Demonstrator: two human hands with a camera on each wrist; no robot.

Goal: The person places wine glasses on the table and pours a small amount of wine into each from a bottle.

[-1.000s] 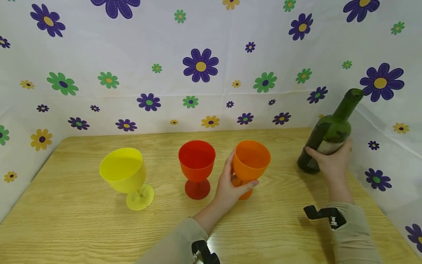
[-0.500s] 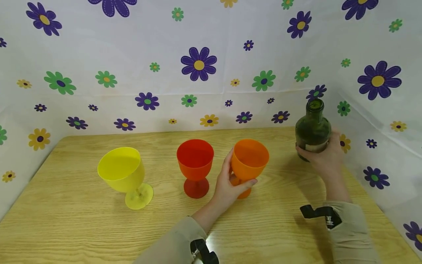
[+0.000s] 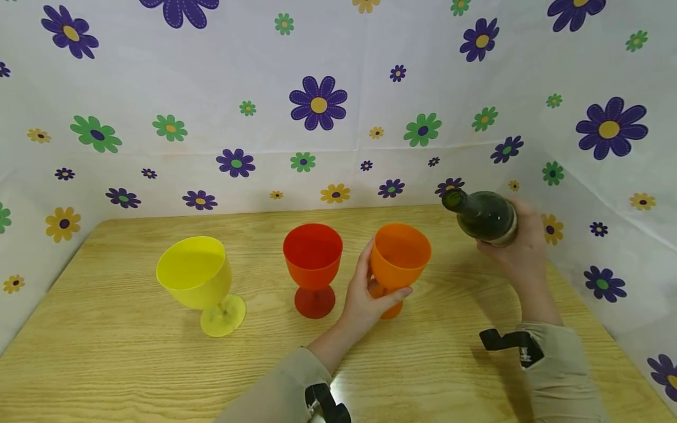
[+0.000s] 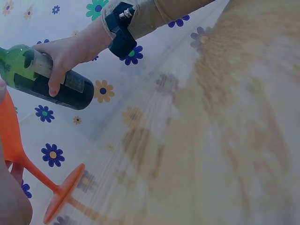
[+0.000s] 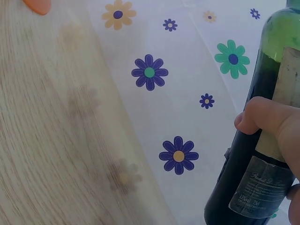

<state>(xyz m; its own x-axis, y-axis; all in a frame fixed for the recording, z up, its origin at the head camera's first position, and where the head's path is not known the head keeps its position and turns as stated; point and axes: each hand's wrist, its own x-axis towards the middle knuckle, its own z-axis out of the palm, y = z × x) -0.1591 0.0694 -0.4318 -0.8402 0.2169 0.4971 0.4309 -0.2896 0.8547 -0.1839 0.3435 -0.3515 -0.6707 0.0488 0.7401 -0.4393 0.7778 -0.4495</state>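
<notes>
My left hand (image 3: 365,305) holds an orange goblet (image 3: 400,258) around its lower bowl and stem; the goblet stands on the wooden table. In the left wrist view the goblet's foot (image 4: 63,193) and stem show, with most of the bowl cut off. To the right, my right hand (image 3: 520,252) grips a green glass wine bottle (image 3: 483,216) round its body. The bottle is off the table, tilted with its open neck toward the left, short of the orange goblet. Its labels (image 5: 259,187) show in the right wrist view.
A red goblet (image 3: 314,264) stands upright just left of my left hand. Farther left is a yellow goblet (image 3: 198,276). Behind the wooden table (image 3: 132,364) and along its right side hangs a white cloth (image 3: 211,70) with printed flowers.
The bottle has tipped from leaning right to leaning left, its mouth swinging toward the orange goblet and down, and its base has come off the table. My left hand and the goblets stay put.
</notes>
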